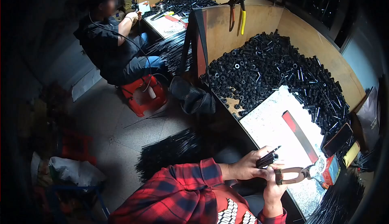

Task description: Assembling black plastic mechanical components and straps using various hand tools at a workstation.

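on the white worktop (261, 120), left hand (248, 165) holds black parts (267, 159), right hand (274, 187) pincers (304, 174).

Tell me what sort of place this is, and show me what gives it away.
Probably a small assembly workshop. A large heap of small black parts lies in a wooden-sided bench, bundled thin black rods lie low beside it, and another person works at a similar heaped bench.

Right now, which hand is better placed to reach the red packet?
Probably the right hand: it's nearer the packet, though it's also at the tool. The left hand is farther off and holds black parts.
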`<state>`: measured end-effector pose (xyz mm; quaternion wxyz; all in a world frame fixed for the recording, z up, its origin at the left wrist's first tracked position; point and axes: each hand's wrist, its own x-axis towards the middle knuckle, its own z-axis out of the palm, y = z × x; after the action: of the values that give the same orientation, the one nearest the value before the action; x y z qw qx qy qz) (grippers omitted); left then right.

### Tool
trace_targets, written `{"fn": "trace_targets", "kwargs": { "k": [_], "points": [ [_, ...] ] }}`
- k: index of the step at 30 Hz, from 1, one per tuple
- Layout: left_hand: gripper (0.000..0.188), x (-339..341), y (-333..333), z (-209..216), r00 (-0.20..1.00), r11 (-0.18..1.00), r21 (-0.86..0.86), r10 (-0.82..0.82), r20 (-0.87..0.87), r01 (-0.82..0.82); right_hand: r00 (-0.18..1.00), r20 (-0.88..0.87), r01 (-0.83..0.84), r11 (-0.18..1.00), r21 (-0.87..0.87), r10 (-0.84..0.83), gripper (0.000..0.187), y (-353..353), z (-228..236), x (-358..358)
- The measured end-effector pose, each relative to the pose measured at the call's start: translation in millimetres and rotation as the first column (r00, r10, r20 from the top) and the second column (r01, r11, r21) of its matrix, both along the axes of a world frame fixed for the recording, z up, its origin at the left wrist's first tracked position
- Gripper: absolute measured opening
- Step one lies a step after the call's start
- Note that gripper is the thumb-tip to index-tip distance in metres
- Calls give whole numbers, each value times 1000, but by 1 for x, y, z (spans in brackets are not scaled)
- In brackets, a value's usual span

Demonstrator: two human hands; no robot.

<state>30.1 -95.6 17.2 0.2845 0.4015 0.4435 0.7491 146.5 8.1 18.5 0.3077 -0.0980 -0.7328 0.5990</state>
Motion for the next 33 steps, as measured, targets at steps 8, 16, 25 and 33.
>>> {"fn": "trace_targets", "kwargs": {
  "k": [8, 16, 25, 33],
  "points": [
    [58, 3, -4, -1, 1000, 1000, -13, 15, -17, -15, 999, 38, 11, 993, -116, -7, 11, -5, 7, 5],
    [63, 4, 5, -9, 983, 989, 70, 139, -123, -131, 1000, -3, 31, 999, -32, -31, 8, -10, 14, 3],
    [72, -1, -3, -7, 999, 996, -84, -41, -8, 40, 1000, -7, -26, 999, 45, 27, 13, -7, 17, -1],
    [71, -3, -2, -10, 1000, 1000, -14, -15, -28, 15, 995, -30, -92, 982, 165, 98, 13, -8, 22, -4]
  ]
}}
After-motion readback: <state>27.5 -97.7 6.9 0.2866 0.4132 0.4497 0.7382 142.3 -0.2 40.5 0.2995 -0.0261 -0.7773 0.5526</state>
